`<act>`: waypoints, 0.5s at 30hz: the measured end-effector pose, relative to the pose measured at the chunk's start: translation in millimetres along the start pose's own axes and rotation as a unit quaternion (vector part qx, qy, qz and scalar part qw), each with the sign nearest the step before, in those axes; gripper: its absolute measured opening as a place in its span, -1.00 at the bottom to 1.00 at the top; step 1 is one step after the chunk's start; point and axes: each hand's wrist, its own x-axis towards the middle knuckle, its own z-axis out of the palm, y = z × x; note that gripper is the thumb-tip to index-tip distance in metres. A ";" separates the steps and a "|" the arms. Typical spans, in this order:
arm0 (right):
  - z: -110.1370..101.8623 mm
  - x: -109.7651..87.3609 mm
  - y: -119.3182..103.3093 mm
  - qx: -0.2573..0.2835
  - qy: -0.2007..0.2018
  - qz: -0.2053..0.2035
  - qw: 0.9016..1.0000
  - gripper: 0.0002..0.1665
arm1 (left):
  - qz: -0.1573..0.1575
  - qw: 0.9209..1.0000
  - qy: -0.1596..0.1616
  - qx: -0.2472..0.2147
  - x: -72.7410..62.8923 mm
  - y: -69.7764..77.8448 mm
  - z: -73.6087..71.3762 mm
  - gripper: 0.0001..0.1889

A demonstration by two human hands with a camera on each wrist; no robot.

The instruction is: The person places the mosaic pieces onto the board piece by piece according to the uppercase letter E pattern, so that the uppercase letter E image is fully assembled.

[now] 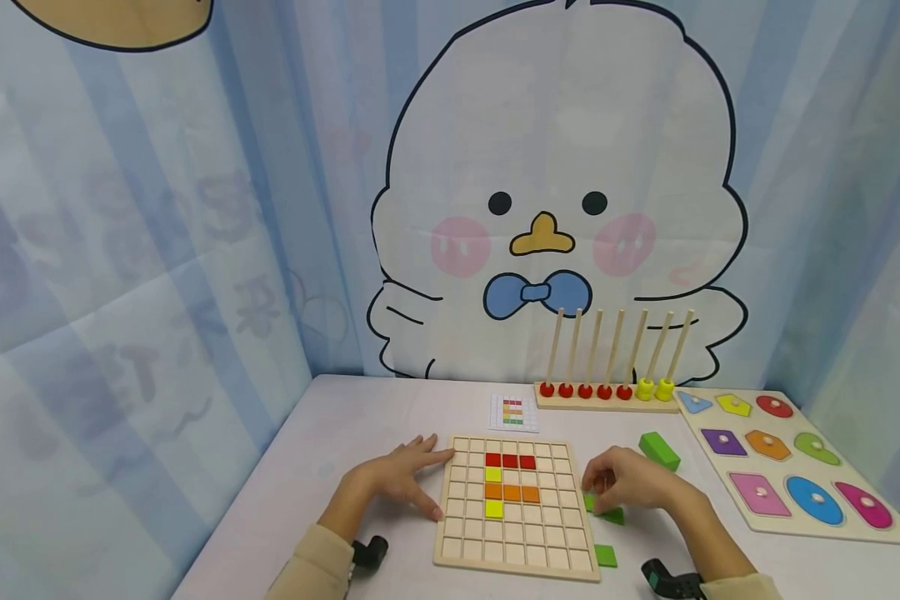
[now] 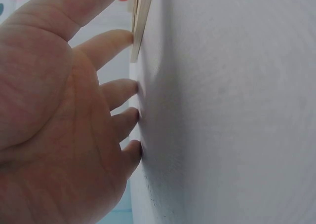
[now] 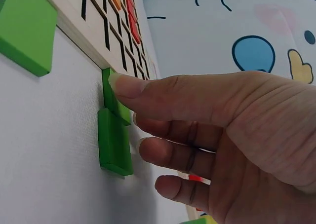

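Observation:
A wooden grid board (image 1: pixel 465 529) lies on the table, with red tiles (image 1: pixel 510 460), yellow tiles (image 1: pixel 493 509) and orange tiles (image 1: pixel 512 492) in some of its squares. My left hand (image 1: pixel 399 473) is spread at the board's left edge, thumb and index fingertip against it; in the left wrist view the other fingertips rest on the table. At the right edge, my right hand (image 1: pixel 633 479) pinches a green tile (image 3: pixel 109 93), its fingers bent. A second green tile (image 3: pixel 114 145) lies against that one. Another green tile (image 3: pixel 29 29) lies nearer me beside the board.
A green block (image 1: pixel 659 451) lies beyond my right hand. Behind the board is a small pattern card (image 1: pixel 513 412). A peg rack with red and yellow beads (image 1: pixel 607 402) stands at the back, and a knobbed shape puzzle (image 1: pixel 783 467) lies at right.

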 end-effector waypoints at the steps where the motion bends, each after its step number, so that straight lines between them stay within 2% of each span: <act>1: 0.5 0.6 0.5 -0.001 -0.002 0.001 1.000 -0.77 | 0.001 1.000 0.000 0.000 0.0 -0.1 0.0 0.04; 15: 3.7 3.6 4.1 0.003 -0.017 -0.011 1.000 -0.75 | 0.002 1.000 -0.001 -0.003 -2.0 1.0 -0.9 0.03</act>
